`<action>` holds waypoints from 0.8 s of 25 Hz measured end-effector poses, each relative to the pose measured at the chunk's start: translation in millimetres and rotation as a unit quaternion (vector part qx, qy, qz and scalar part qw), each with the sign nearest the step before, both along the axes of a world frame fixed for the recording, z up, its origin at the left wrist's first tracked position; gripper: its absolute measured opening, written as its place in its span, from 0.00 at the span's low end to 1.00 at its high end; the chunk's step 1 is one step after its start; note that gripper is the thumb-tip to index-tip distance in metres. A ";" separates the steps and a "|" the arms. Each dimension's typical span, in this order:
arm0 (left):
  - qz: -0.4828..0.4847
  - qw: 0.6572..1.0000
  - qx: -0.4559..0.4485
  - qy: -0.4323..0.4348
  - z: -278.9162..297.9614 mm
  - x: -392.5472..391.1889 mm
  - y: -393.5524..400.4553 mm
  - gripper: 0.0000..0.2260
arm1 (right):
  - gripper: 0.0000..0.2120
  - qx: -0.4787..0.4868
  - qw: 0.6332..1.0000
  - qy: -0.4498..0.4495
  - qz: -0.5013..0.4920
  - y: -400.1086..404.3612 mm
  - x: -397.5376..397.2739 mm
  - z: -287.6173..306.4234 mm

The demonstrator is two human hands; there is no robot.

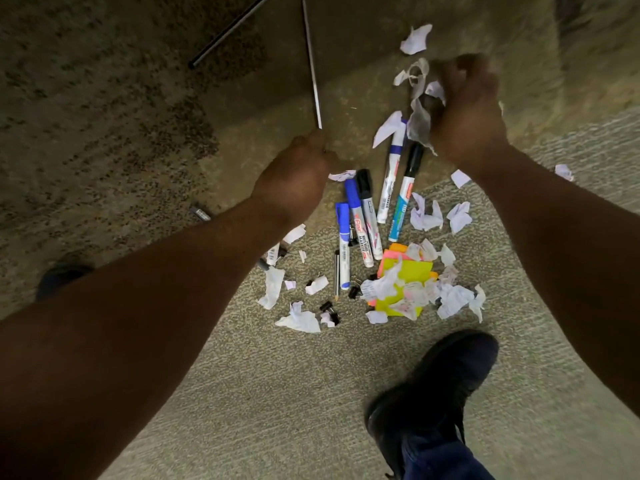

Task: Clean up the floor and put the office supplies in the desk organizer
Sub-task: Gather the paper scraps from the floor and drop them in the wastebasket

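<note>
Two hands are working over the mess: our left hand [294, 174] is curling round the near end of a thin white rod [311, 64], which is running away from us across the carpet [104, 116], and our right hand [467, 112] is clutching a wad of torn paper and thin film [420, 109]. Five or so markers [363, 220] are lying just below and between the hands, long axes pointing roughly away from us, caps toward the fingers; the blue-capped white one [393, 174] and the black-capped one [407, 188] are lying nearest the right hand, almost under the wad. Sticky notes [412, 275], binder clips [329, 308], a pencil [336, 275] and paper scraps [299, 318] are sitting closer to our shoe [433, 386]. We are seeing no desk organizer in view. We are judging the right hand the nearer one for those markers, but it is full, so it is probably needing to shed the scraps first, then come down across the barrels, not along them
</note>
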State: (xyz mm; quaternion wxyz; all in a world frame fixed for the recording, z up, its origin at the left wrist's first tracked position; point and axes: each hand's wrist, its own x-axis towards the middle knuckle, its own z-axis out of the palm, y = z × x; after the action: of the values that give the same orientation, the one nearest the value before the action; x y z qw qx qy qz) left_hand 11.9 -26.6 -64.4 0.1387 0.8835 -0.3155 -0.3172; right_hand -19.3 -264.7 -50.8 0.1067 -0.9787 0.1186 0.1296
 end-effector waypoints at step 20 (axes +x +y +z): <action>0.128 0.988 -0.020 0.084 19.3 25.0 -96.3 0.29 | 0.11 0.198 0.902 -0.151 -0.354 -19.9 -90.6 28.4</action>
State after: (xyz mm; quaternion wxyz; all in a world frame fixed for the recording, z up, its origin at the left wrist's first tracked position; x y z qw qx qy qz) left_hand 36.9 -122.9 -45.1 0.2221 0.8837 -0.1937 -0.3637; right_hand -109.9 -284.6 -22.4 0.3532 -0.8391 0.4112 -0.0452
